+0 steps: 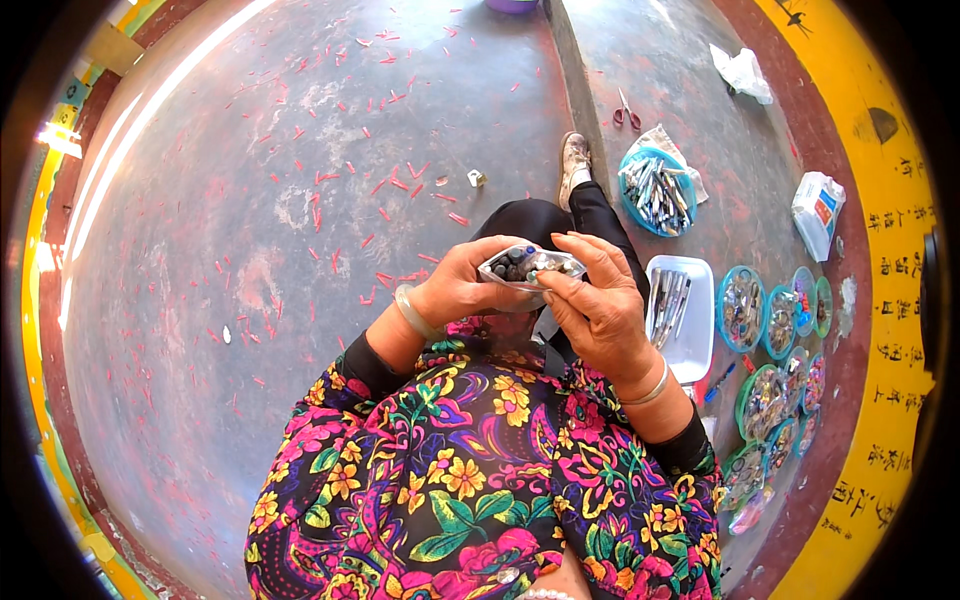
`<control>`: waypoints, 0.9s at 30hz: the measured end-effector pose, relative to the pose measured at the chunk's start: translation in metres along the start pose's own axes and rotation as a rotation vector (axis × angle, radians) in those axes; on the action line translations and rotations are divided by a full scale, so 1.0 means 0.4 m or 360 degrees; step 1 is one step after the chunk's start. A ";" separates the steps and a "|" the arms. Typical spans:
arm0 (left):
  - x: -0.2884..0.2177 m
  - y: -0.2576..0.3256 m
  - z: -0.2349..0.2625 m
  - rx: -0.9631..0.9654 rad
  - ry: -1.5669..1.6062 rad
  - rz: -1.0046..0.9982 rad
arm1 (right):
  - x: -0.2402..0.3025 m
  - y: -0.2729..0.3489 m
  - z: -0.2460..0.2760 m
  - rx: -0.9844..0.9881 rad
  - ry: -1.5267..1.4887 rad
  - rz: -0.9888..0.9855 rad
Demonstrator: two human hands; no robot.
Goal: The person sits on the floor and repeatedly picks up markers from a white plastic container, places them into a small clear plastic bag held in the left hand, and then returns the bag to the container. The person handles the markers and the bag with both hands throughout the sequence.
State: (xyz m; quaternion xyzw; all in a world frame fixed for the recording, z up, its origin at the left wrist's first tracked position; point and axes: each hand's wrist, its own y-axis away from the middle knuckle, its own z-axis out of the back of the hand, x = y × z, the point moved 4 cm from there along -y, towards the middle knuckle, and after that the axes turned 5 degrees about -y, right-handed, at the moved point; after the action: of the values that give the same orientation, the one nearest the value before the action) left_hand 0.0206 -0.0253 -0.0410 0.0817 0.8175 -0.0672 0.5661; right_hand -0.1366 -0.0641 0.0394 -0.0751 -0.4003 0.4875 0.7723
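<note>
In front of my chest, my left hand is wrapped round a small clear plastic container whose mouth faces up. Dark and pale small round pieces fill it. My right hand comes in from the other side, its fingertips pinched together at the container's mouth among the pieces. Whatever lies between those fingertips is too small to make out. Right of my knee stands a white tray with several pens in it.
Farther ahead is a blue basket of pens, with red-handled scissors beyond it. Several round baskets of small parts stand at the right, near a white box and a crumpled white bag. Red scraps litter the floor.
</note>
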 end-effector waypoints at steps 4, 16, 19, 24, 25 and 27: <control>0.003 0.001 0.007 -0.0039 -0.0003 -0.0011 | 0.010 0.007 -0.003 -0.0017 0.0041 -0.0019; -0.008 -0.012 -0.011 -0.0130 -0.0241 -0.0107 | 0.002 0.035 0.001 -0.0215 0.0267 0.0090; -0.008 -0.023 -0.019 -0.0177 -0.0332 -0.0120 | -0.010 0.044 0.013 -0.0259 0.0173 0.0052; -0.006 -0.008 -0.015 -0.0214 -0.0428 -0.0116 | -0.130 0.110 0.074 -0.0590 0.0038 -0.0266; -0.003 -0.009 -0.011 -0.0219 -0.0432 -0.0125 | -0.185 0.152 0.085 -0.0669 0.0033 -0.0443; -0.005 -0.008 -0.012 -0.0215 -0.0454 -0.0112 | -0.316 0.266 0.101 -0.0796 0.0106 -0.0777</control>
State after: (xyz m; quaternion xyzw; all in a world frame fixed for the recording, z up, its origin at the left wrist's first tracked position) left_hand 0.0162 -0.0275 -0.0372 0.0044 0.7338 -0.0429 0.6780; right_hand -0.2641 -0.1232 -0.0565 -0.1801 -0.4880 0.1725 0.8364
